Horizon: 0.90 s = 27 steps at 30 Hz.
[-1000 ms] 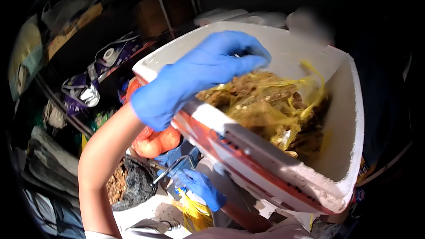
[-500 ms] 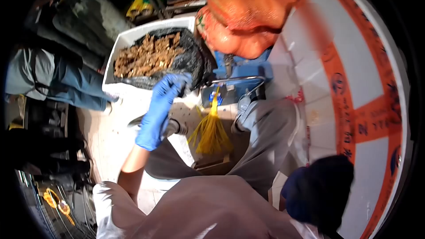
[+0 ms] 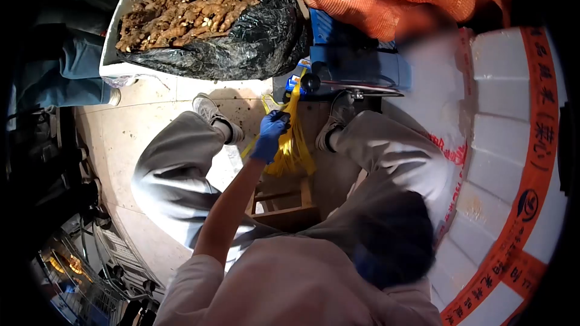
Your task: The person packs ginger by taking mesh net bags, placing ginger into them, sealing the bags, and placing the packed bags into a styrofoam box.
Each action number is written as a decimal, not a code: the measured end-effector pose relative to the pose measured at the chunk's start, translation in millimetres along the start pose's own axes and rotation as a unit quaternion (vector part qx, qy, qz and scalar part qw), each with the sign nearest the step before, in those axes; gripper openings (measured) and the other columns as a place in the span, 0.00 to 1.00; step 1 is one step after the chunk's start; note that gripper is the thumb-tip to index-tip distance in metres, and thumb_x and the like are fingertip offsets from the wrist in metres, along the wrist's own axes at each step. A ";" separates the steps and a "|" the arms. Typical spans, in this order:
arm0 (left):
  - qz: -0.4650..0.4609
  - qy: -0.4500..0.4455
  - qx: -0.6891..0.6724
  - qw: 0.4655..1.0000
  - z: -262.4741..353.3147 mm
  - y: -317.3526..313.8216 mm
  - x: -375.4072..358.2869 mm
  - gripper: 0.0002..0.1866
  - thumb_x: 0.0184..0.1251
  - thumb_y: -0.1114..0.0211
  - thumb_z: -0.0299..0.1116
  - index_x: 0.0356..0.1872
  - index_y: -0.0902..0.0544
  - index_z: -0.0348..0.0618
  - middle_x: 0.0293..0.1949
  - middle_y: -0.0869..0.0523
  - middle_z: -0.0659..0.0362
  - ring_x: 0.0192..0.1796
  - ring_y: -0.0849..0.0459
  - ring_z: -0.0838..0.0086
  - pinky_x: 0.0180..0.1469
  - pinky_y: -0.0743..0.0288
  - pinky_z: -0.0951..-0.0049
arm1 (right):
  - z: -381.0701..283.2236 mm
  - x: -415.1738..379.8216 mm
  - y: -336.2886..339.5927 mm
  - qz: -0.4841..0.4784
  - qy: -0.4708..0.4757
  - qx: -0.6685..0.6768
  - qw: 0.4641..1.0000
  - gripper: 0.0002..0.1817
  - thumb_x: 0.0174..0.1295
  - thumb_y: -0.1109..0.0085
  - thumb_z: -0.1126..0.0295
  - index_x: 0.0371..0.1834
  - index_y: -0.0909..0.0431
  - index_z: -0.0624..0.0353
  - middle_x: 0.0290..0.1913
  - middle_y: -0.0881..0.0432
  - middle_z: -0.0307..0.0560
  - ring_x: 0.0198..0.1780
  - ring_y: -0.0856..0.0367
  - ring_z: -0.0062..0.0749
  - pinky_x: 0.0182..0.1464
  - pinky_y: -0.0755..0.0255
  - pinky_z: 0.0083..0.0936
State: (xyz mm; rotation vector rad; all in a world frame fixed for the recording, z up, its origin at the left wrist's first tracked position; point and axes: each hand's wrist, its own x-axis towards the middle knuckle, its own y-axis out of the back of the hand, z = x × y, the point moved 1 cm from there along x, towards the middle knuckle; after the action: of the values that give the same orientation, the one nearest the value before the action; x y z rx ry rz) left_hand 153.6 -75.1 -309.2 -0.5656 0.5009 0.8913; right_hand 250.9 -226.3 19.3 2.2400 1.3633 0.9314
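Note:
My left hand [image 3: 270,136] wears a blue glove and reaches down between my knees. Its fingers are curled closed at a bundle of yellow plastic strands [image 3: 293,154]. A small dark patch shows at the fingertips, but I cannot make out what they hold. The bundle hangs in front of a blue crate-like object [image 3: 356,63], with a small blue-and-white packet [image 3: 295,81] at its top. My right hand does not show. A dark navy shape [image 3: 393,238] covers the area near my right arm.
A white foam box [image 3: 124,69], lined with black plastic [image 3: 260,54], holds brown knobbly roots [image 3: 187,9] resembling ginger. Orange mesh sacks [image 3: 362,0] lie at upper right. White foam boxes with orange tape [image 3: 534,102] line the right. A wooden stool [image 3: 290,214] stands below; a wire rack [image 3: 115,296] is lower left.
My left hand has moved from the edge of the black plastic down and right to the yellow strands. The view has shifted, and the dark navy shape now sits further left.

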 end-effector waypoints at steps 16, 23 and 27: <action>0.103 -0.168 0.179 0.964 -83.6 -30.5 232.7 0.20 0.63 0.53 0.45 0.48 0.29 0.41 0.42 0.22 0.55 0.45 0.25 0.70 0.48 0.34 0.72 | 149.4 -20.1 -120.9 -0.050 -0.341 0.153 0.926 0.19 0.43 0.64 0.86 0.36 0.26 0.59 0.21 0.30 0.46 0.23 0.29 0.33 0.27 0.34 0.24; 0.024 -0.045 0.357 0.933 -30.0 -35.9 193.0 0.29 0.55 0.50 0.53 0.56 0.36 0.52 0.45 0.24 0.45 0.48 0.25 0.55 0.48 0.34 0.60 | 144.5 -21.8 -122.3 -0.012 -0.350 0.240 0.905 0.22 0.43 0.67 0.88 0.37 0.25 0.60 0.22 0.29 0.44 0.25 0.29 0.26 0.30 0.34 0.19; 0.033 -0.065 0.432 0.899 -36.5 -38.1 203.0 0.31 0.50 0.48 0.55 0.54 0.33 0.51 0.47 0.25 0.44 0.48 0.26 0.50 0.49 0.36 0.56 | 148.2 -25.7 -117.3 0.005 -0.385 0.237 0.892 0.20 0.46 0.67 0.87 0.37 0.25 0.62 0.22 0.29 0.41 0.25 0.31 0.21 0.30 0.35 0.16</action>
State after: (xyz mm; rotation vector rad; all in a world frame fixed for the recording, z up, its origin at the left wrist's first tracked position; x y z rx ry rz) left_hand 287.4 -0.9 -452.8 0.3257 0.7309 0.6729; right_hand 269.7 -188.5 -166.7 2.5156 1.2467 -0.3574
